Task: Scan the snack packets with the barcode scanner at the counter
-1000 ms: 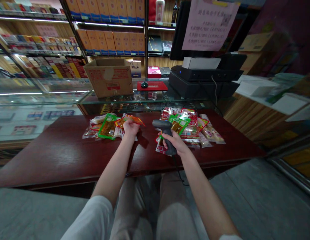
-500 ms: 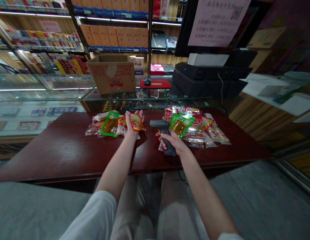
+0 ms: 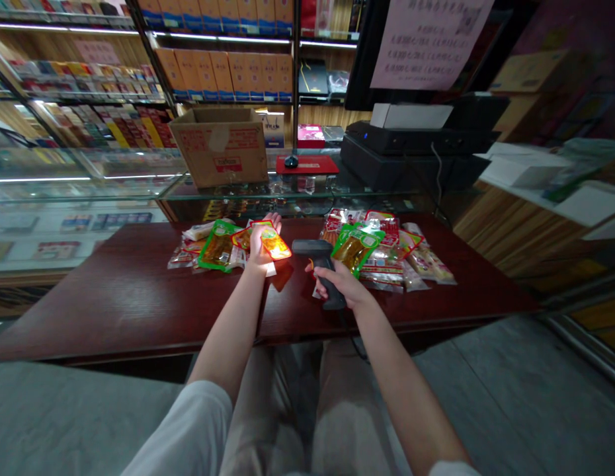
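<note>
Your dark red-brown wooden table (image 3: 153, 311) spans the foreground, with the glass-topped counter (image 3: 213, 193) behind it. On that counter stands an open brown cardboard carton (image 3: 223, 155), left of the flat red mat (image 3: 317, 165).

On the table lie two groups of plastic food packets. The larger, a spread of red, clear and green-edged packets (image 3: 381, 268), lies just beyond and to the right of your right hand (image 3: 341, 281). The smaller, a pile of clear and green-edged packets (image 3: 218, 246), lies to the left of your left hand (image 3: 260, 246).

Your right fingers wrap around the handle of a dark grey handheld scanner (image 3: 331, 287); its head points left, and its black cable (image 3: 356, 345) hangs past the table's near edge. Whether the trigger is pressed, you cannot tell from this view.

Your left hand is turned palm up, its fingers loosely extended, and holds a small red-edged, orange-yellow plastic packet (image 3: 276, 246) tilted toward the scanner. The packet is above the table, between the two groups and apart from the scanner's head.

Of note at this instant: a bright patch of light on the packet's face. It indicates, as a judgement, that the scanner is lit and aimed at the packet. No read result is visible.
</note>
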Demonstrator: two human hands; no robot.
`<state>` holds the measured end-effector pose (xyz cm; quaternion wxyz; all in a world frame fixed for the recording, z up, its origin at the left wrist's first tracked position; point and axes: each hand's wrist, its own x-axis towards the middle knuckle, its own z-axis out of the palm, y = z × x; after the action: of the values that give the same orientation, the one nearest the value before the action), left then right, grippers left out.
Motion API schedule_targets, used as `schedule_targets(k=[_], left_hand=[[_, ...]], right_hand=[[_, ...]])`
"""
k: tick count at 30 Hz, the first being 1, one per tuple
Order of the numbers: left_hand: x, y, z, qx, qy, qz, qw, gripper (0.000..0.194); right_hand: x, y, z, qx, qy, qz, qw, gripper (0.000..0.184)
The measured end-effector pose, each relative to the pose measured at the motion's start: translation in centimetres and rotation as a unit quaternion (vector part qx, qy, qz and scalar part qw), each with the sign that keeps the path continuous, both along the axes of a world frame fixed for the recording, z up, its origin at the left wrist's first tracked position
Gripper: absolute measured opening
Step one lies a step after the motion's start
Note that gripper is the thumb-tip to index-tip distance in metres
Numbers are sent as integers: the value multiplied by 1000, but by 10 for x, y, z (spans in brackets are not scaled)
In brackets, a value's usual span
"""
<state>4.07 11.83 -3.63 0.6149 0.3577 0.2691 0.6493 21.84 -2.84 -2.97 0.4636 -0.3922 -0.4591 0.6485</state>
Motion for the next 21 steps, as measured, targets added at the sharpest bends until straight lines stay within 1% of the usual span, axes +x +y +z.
schedule_targets(k=[2,4,6,7,8,9,10,12,13,14,15,16,17,19,20,21], left_hand=[[-1,6,-2,5,-7,15,1000,48],[-2,10,-5,-3,14,43,999,49],[-3,12,-7,-16,80,95,992,50],[-4,12,-8,-19,136,130,982,51],[-6,12,-8,-20,205,166,964,52],[-9,10,-8,-17,280,203,938,54],[-12,7,-7,-8,356,238,904,56],[-18,-1,-4,23,483,299,823,62],[-19,-5,-3,43,525,327,785,64],[-20,-9,-2,65,554,348,753,64],[-18,-13,-1,88,575,356,731,63],[-13,-15,-1,112,590,344,722,61],[-6,-17,-2,134,599,313,724,56],[16,-16,-6,161,607,209,749,48],[30,-14,-8,158,606,152,764,46],[44,-10,-11,137,604,105,778,44]], right_hand=[[7,1,5,3,-1,-8,1000,40],[17,3,12,15,7,-35,999,41],[31,7,20,29,15,-71,997,40],[39,9,24,35,16,-88,995,39],[48,12,29,40,15,-100,994,38],[56,15,33,45,15,-109,993,38],[65,19,38,49,15,-118,992,38],[79,24,46,61,21,-137,988,39],[85,26,49,65,24,-145,987,39],[90,27,51,68,26,-152,986,39],[93,27,51,70,27,-157,985,38],[96,26,51,72,28,-159,984,38],[98,24,49,71,29,-158,984,37],[100,20,44,68,31,-155,985,37],[101,18,40,64,31,-151,986,38],[102,16,37,57,30,-146,987,39]])
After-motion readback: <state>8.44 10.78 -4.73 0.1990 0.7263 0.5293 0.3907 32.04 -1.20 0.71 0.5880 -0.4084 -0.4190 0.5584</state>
